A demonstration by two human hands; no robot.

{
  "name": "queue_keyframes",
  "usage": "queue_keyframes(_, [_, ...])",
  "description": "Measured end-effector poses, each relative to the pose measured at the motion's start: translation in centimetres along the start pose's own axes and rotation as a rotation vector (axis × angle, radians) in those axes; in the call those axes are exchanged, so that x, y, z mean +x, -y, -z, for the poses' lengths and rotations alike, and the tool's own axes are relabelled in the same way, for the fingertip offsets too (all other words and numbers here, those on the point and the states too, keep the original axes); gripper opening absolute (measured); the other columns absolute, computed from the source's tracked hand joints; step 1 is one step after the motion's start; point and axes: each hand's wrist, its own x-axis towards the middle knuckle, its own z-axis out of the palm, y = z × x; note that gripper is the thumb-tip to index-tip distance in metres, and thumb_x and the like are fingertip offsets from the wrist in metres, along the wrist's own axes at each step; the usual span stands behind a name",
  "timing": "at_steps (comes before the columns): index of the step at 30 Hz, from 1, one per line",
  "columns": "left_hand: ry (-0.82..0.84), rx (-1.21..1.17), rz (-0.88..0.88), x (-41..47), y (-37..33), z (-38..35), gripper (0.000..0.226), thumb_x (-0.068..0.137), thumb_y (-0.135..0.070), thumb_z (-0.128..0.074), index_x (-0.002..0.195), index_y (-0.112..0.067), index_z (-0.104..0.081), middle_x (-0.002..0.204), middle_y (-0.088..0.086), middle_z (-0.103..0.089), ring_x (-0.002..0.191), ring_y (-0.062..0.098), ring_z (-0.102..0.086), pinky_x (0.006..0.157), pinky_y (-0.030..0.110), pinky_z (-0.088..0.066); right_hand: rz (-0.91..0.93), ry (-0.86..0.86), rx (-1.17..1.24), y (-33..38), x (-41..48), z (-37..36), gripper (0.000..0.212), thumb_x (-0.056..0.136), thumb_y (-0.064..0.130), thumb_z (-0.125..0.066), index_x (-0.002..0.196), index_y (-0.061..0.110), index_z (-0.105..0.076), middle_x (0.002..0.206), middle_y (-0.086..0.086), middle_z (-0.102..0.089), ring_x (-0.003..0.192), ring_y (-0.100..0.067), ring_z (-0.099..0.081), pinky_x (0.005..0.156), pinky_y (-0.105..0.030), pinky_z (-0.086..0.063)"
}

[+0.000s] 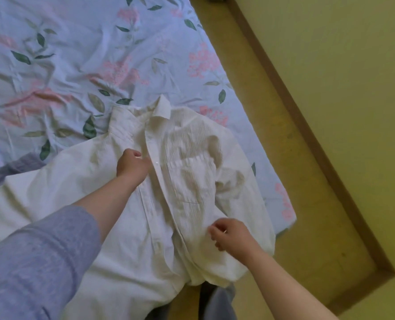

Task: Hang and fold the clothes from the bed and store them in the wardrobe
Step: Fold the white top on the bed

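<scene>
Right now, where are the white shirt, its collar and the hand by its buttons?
white shirt (192, 142): head view, on its pleated chest panel.
collar (163, 109): head view, on the raised flap.
left hand (131, 163): head view, on the back of the hand.

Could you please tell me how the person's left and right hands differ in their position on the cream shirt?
The left hand sits higher on the shirt, beside the button placket at chest level; the right hand is lower, nearer the hem. The left arm wears a pushed-up blue-grey sleeve; the right forearm in view is bare. Both hands are curled on the fabric.
</scene>
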Motion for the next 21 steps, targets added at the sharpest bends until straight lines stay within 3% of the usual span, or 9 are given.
queue_keyframes(3, [0.016, 0.086, -0.2, -0.2, -0.6, -0.4, 0.022, 0.092, -0.023, -0.059, 0.109, -0.01, -0.058, 0.085, -0.004, -0.055, 0.073, 0.011, -0.052, 0.057, 0.022, -0.037, 0.063, -0.223, 0.001, 1.0, 2.3, 2.3, 0.025, 0.093, 0.024, -0.055, 0.083, 0.003, -0.066, 0.078, -0.012, -0.067, 0.077, -0.027, -0.065, 0.068, -0.033, -0.051])
queue_keyframes(7, [0.019, 0.136, -0.338, 0.1, -3.0, -1.5, 0.019, 0.092, -0.022, -0.059, 0.106, -0.011, -0.059, 0.1, 0.002, -0.06, 0.086, 0.018, -0.057, 0.074, 0.03, -0.047, 0.095, -0.414, -0.021, 3.2, 6.1, 6.2, 0.018, 0.094, 0.02, -0.052, 0.09, 0.013, -0.068, 0.084, 0.002, -0.068, 0.08, -0.017, -0.062, 0.061, -0.018, -0.042])
queue_keyframes(11, [0.023, 0.237, -0.396, 1.4, -5.5, -2.6, 0.039, 0.091, -0.028, -0.061, 0.126, -0.013, -0.05, 0.127, 0.006, -0.049, 0.102, 0.023, -0.058, 0.084, 0.03, -0.044, 0.092, -0.48, -0.058, 4.8, 10.9, 9.4, 0.031, 0.099, 0.025, -0.049, 0.126, 0.016, -0.061, 0.128, -0.003, -0.059, 0.112, -0.02, -0.058, 0.09, -0.027, -0.041])
queue_keyframes(15, [0.086, 0.439, -0.54, 3.8, -7.7, -4.0, 0.059, 0.093, -0.028, -0.06, 0.143, -0.016, -0.031, 0.149, 0.007, -0.024, 0.102, 0.028, -0.059, 0.092, 0.035, -0.045, 0.041, -0.465, -0.027, 5.3, 15.5, 11.4, 0.04, 0.102, 0.026, -0.044, 0.141, 0.016, -0.048, 0.143, -0.009, -0.048, 0.13, -0.025, -0.047, 0.102, -0.033, -0.036])
queue_keyframes(18, [0.098, 0.531, -0.605, 6.2, -9.6, -5.4, 0.057, 0.097, -0.025, -0.053, 0.148, -0.018, -0.028, 0.156, 0.004, -0.014, 0.119, 0.03, -0.052, 0.098, 0.037, -0.04, -0.073, -0.378, 0.006, 4.6, 18.5, 11.9, 0.04, 0.101, 0.033, -0.045, 0.133, 0.01, -0.05, 0.128, -0.012, -0.056, 0.119, -0.031, -0.053, 0.091, -0.037, -0.041])
queue_keyframes(21, [0.137, 0.59, -0.532, 8.4, -10.8, -6.4, 0.061, 0.101, -0.025, -0.045, 0.154, -0.023, -0.015, 0.16, 0.01, -0.009, 0.14, 0.03, -0.031, 0.107, 0.038, -0.034, -0.105, -0.344, 0.007, 3.4, 19.9, 11.7, 0.022, 0.095, 0.038, -0.053, 0.093, 0.016, -0.052, 0.09, -0.002, -0.057, 0.087, -0.025, -0.056, 0.068, -0.033, -0.039])
